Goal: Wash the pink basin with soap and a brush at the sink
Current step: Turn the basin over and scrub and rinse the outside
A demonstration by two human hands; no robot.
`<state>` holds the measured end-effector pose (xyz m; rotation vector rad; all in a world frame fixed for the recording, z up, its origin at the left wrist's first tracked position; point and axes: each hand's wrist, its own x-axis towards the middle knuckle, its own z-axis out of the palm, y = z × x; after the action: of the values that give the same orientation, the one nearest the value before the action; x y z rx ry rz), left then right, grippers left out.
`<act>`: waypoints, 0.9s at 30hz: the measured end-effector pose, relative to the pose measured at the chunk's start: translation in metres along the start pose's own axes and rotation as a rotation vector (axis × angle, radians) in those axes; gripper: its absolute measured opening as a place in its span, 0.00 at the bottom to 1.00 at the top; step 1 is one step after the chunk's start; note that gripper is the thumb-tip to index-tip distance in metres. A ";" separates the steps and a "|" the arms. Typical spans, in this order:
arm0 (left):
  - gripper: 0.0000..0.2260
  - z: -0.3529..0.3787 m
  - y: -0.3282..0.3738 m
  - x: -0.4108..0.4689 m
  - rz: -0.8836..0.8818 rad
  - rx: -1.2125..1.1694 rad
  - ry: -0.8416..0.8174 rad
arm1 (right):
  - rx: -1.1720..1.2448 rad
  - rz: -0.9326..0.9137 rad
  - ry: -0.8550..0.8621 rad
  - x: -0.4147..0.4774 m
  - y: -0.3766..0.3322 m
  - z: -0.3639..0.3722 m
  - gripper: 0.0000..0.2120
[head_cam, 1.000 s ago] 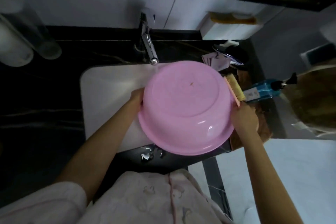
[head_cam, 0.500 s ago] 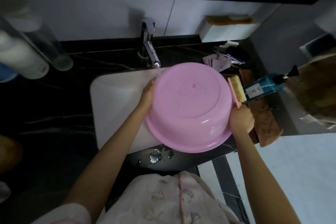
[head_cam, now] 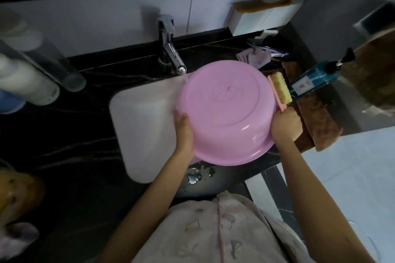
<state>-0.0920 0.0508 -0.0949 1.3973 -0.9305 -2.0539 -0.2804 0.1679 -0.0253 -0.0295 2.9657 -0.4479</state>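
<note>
Pink basin (head_cam: 226, 113) was held upside down over the sink (head_cam: 139, 124), with tap (head_cam: 171, 53) water hitting its far edge. Left hand (head_cam: 183, 132) gripped the left rim. Right hand (head_cam: 284, 126) fingers were clamped on the brush (head_cam: 280, 89) at the right wall. Step looked like scrubbing the outside; next calls for strokes across the base.

The pink basin (head_cam: 226, 113) hides the fingers of the left hand (head_cam: 183, 132); the right hand (head_cam: 285, 126) covers the handle of the brush (head_cam: 280, 88).
</note>
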 end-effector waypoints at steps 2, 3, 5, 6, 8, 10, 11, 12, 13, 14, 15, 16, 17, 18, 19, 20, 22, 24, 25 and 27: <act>0.22 -0.009 -0.002 -0.004 0.040 0.022 0.042 | -0.001 -0.005 -0.007 0.001 -0.001 -0.003 0.13; 0.21 -0.014 -0.002 -0.005 0.039 0.040 0.100 | 0.002 -0.005 -0.019 0.000 -0.002 -0.006 0.13; 0.23 -0.024 -0.001 -0.002 -0.078 0.096 0.198 | 0.005 -0.019 -0.028 -0.003 -0.007 -0.010 0.13; 0.23 -0.026 -0.002 -0.002 -0.197 0.073 0.176 | -0.010 -0.049 -0.022 -0.003 -0.007 -0.011 0.13; 0.19 -0.024 -0.003 -0.001 -0.402 -0.071 0.043 | -0.023 -0.104 -0.010 -0.005 -0.008 -0.012 0.13; 0.16 -0.021 -0.003 0.000 -0.405 -0.165 -0.066 | 0.023 -0.148 -0.010 -0.007 -0.005 -0.014 0.14; 0.16 -0.022 -0.003 0.002 -0.362 -0.220 -0.098 | 0.071 -0.172 -0.023 -0.007 -0.002 -0.015 0.15; 0.16 -0.022 -0.004 0.008 -0.288 -0.245 -0.112 | 0.130 -0.189 -0.047 -0.007 -0.001 -0.018 0.15; 0.16 -0.023 -0.003 0.011 -0.255 -0.269 -0.111 | 0.189 -0.188 -0.078 -0.009 -0.001 -0.021 0.16; 0.15 -0.025 -0.001 0.016 -0.223 -0.250 -0.102 | 0.256 -0.168 -0.120 -0.008 -0.003 -0.023 0.16; 0.14 -0.026 0.000 0.021 -0.201 -0.218 -0.093 | 0.349 -0.131 -0.167 -0.006 -0.005 -0.024 0.17; 0.14 -0.027 0.002 0.026 -0.171 -0.180 -0.104 | 0.454 -0.080 -0.205 -0.001 -0.007 -0.024 0.18; 0.14 -0.026 0.005 0.032 -0.151 -0.156 -0.126 | 0.540 -0.024 -0.224 0.004 -0.008 -0.023 0.19; 0.13 -0.023 0.010 0.039 -0.129 -0.127 -0.153 | 0.589 0.029 -0.226 0.009 -0.011 -0.023 0.19; 0.13 -0.021 0.013 0.045 -0.129 -0.109 -0.168 | 0.606 0.076 -0.221 0.012 -0.011 -0.023 0.19; 0.14 -0.017 0.017 0.053 -0.130 -0.092 -0.176 | 0.610 0.100 -0.216 0.015 -0.011 -0.023 0.20; 0.15 -0.010 0.023 0.064 -0.141 -0.066 -0.196 | 0.606 0.106 -0.194 0.018 -0.009 -0.021 0.21; 0.16 -0.004 0.024 0.072 -0.164 -0.027 -0.188 | 0.553 0.042 -0.125 0.019 -0.009 -0.020 0.22; 0.16 -0.002 0.026 0.077 -0.161 -0.006 -0.164 | 0.496 0.000 -0.077 0.019 -0.009 -0.019 0.22; 0.18 0.003 0.039 0.082 -0.155 0.014 -0.125 | 0.352 -0.069 0.008 0.018 -0.011 -0.019 0.20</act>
<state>-0.1240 -0.0321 -0.1146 1.4003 -0.9144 -2.2761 -0.3007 0.1617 -0.0068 -0.0926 2.8540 -0.9720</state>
